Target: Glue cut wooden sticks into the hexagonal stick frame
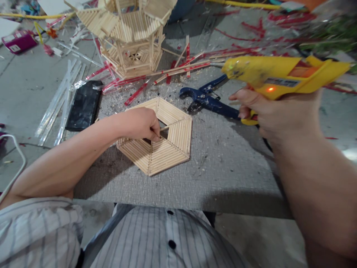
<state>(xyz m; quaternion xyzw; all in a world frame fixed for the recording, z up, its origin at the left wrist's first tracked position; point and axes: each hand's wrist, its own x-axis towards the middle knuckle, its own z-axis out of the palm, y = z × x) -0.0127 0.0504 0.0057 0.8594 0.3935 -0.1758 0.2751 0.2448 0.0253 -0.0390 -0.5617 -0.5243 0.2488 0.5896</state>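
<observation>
A hexagonal panel of thin wooden sticks (175,137) lies flat on the grey board, with a dark opening at its middle. Over that opening, my left hand (143,124) is closed, thumb and fingertips pinched together at the inner stick ends. What it pinches, if anything, is hidden by the fingers. My right hand (264,108) grips a yellow hot glue gun (256,72) by its handle, raised at the right. The gun's orange light glows and its nozzle points left. Below the gun rest blue-handled cutters (209,100), beyond the panel's right corner.
A tiered stick-built model (134,41) stands behind the panel. Clear glue sticks (60,100) and a black phone (83,106) lie at left. Red plastic strips (136,93) and loose sticks litter the grey board (223,167). A purple box (19,41) lies far left.
</observation>
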